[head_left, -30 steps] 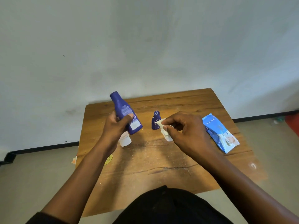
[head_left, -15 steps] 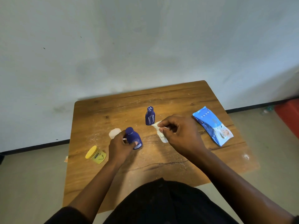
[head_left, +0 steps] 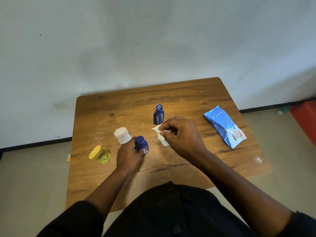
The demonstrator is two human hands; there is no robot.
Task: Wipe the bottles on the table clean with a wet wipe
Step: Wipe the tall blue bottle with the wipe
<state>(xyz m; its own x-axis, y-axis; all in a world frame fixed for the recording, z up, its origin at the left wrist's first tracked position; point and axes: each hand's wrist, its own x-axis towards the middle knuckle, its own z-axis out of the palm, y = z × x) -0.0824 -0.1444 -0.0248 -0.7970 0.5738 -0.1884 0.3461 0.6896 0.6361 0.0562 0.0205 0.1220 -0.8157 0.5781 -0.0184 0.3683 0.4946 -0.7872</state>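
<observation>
A person in dark sleeves leans over a small wooden table (head_left: pixel 171 168) dusted with pale specks, both bare forearms reaching forward from the bottom of the frame. On the tabletop stand four containers and one pack: two dark blue bottles, one white bottle, one yellow-lidded jar and a single blue pack of wet wipes.

Nearest the person, the left hand (head_left: pixel 129 155) wraps around the nearer blue bottle (head_left: pixel 141 144), fingers curled closed on its body as it stands upright on the wood. Just beside that hand, touching or nearly touching it on the far side, stands the white bottle (head_left: pixel 122 135). The yellow-lidded jar (head_left: pixel 99 154) sits apart to the left, close to the table's left edge, tilted toward the camera.

To the right, the right hand (head_left: pixel 182 134) is bunched above the table, thumb and fingertips pinched on one crumpled white wet wipe (head_left: pixel 160 136), part of which hangs below the fingers toward the wood. Whether the wipe touches the table cannot be told.

Beyond that hand, just past the wipe's upper corner, the second blue bottle (head_left: pixel 158 115) stands upright and untouched, pale streaks down its side. Farther right, well apart from both hands, the wet wipes pack (head_left: pixel 224 126) lies flat and slanted. A grey wall rises behind the table.
</observation>
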